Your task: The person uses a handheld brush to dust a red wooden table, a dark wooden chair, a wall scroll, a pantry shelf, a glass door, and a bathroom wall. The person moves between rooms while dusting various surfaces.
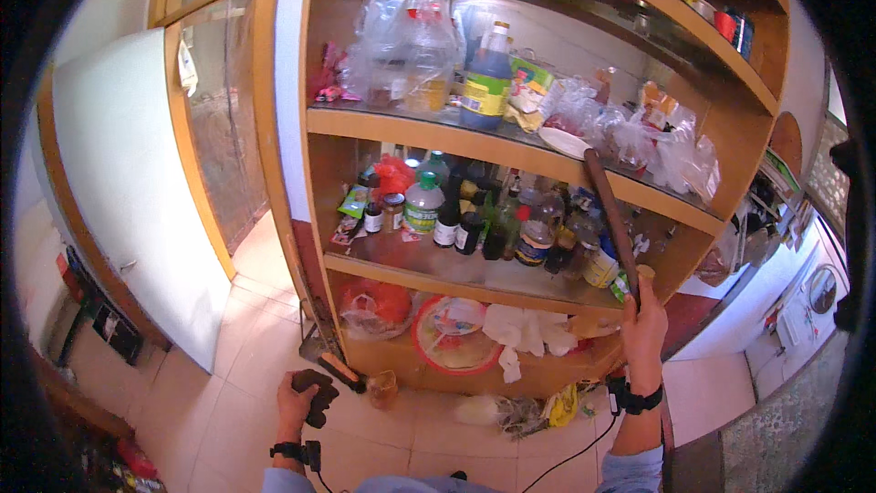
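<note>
My left hand (294,405), low on the left, is closed around a dark brown or black lumpy thing (315,396) that may be a bunched cloth or glove. On the right, my right hand (645,329) grips the lower end of a long dark brown stick (612,219). The stick slants up and left across the middle shelf, and its tip lies by a white oval plate (565,142) at the edge of the shelf above. A blue bottle with a yellow-green label (487,79) stands farther left on that shelf, beside a transparent plastic bag (424,48) with containers in it.
A wooden shelf unit (438,140) holds many bottles and jars, including a plastic bottle with a green cap (424,204). A red-rimmed basin (456,371) leans at the bottom. A brush (342,371) and an amber cup (382,389) are on the tiled floor. A pale door (137,185) stands left.
</note>
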A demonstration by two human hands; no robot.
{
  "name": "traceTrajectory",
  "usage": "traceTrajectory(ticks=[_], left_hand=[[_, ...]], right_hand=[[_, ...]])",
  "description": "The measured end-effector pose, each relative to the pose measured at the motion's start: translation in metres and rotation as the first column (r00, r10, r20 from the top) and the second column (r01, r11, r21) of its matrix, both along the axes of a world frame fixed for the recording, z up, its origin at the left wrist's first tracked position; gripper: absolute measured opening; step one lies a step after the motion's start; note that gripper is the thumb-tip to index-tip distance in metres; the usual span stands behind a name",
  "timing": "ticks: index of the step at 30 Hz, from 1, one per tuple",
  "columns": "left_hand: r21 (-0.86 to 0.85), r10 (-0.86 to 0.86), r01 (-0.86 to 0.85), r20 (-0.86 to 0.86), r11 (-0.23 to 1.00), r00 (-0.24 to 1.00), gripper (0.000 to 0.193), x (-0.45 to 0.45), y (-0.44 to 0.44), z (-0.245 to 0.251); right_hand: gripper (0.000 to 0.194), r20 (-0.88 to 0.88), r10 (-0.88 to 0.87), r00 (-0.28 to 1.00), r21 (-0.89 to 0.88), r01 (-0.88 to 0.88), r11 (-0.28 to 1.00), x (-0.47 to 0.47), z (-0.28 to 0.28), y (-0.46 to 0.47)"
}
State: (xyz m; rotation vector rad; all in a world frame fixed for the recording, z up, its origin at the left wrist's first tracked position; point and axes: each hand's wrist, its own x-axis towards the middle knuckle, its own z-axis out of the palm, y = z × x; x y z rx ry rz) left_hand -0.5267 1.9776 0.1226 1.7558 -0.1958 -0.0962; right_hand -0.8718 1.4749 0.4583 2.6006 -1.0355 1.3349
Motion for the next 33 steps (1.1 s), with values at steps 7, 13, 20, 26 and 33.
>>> traceTrajectory(ticks=[7,13,20,26,33], left_hand=[[0.023,0.04,-0.041,0.055,0.999,0.998,0.042,0.0,0.023,0.012],[0.0,0.073,-0.073,-0.002,0.997,0.997,0.04,-0.004,0.021,0.039],[-0.085,0.009,-0.013,-0.053,0.996,0.999,0.039,-0.009,0.009,0.033],[-0.112,-0.012,0.002,-0.082,0.994,0.997,0.039,-0.009,-0.001,0.027],[-0.098,0.0,-0.003,-0.035,0.995,0.999,0.039,-0.009,-0.009,0.029]], right_hand=[[0.042,0.074,0.052,0.996,-0.018,-0.051,0.999,0.021,-0.017,0.014],[0.044,0.087,0.017,0.996,-0.003,-0.017,1.0,0.029,-0.028,0.019],[0.048,0.038,-0.07,0.997,0.203,0.061,0.977,0.028,-0.035,0.021],[0.048,0.0,0.078,0.997,-0.161,-0.077,0.984,0.034,-0.043,0.024],[0.043,0.011,0.288,0.958,-0.007,-0.287,0.958,0.077,-0.021,0.057]])
